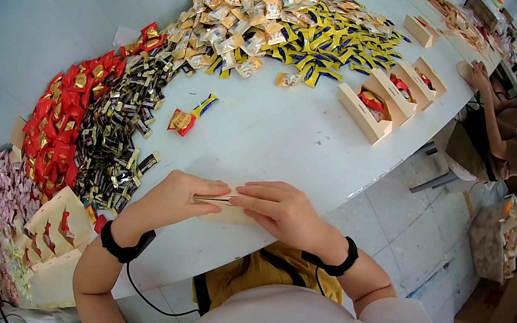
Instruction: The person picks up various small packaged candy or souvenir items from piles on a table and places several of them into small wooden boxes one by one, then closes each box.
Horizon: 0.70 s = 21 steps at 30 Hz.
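Near the table's front edge, a small cream cardboard box (225, 213) is held between my two hands, its top panels pressed together around a thin dark slit. My left hand (183, 195) grips the box's left end, thumb and fingers on either side of the slit. On the right end, my right hand (281, 210) lays its fingers across the top edge. Most of the box is hidden under my fingers. Beyond it on the white table (252, 135) lie a red and gold wrapped sweet (181, 122) and a yellow and blue wrapped stick (205, 105), touching or nearly so.
Piles of red packets (68, 108), dark wrapped sticks (117, 115), clear-and-tan packets (246, 9) and yellow sticks (326, 41) curve along the wall. Filled open boxes (367, 107) stand at right, more boxes (60, 227) at lower left. A person (510, 119) sits at the far right.
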Tool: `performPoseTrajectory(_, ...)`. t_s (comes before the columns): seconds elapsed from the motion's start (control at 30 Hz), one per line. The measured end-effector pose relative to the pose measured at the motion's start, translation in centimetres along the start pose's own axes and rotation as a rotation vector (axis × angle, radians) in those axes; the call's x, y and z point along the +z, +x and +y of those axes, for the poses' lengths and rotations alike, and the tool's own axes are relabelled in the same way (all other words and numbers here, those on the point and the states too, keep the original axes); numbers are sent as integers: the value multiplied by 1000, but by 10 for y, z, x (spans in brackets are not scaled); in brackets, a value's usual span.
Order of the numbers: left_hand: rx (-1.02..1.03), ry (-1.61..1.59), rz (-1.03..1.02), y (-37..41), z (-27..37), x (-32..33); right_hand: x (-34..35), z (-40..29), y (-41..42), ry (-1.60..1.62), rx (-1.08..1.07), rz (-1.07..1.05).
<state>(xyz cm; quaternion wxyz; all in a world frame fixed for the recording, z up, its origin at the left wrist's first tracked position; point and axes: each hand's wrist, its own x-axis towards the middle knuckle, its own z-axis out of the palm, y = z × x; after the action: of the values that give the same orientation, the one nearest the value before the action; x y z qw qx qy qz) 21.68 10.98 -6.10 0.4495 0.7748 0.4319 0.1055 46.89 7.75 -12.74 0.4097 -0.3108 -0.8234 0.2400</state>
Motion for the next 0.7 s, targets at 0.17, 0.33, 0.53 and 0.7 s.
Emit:
performPoseTrajectory(0.17, -4, 88, -28, 6, 15, 7, -28, -5, 2, -5, 32, -133)
performPoseTrajectory(0.33, 12, 26, 13, 6, 15, 13, -28, -2, 2, -82, 45, -222)
performPoseTrajectory(0.53, 141, 55, 22, 13, 29, 19, -39, -7, -21, 48, 12, -88)
performPoseTrajectory(0.7, 313, 223, 17, 54, 44, 31, -60, -2, -42, -143, 117, 156)
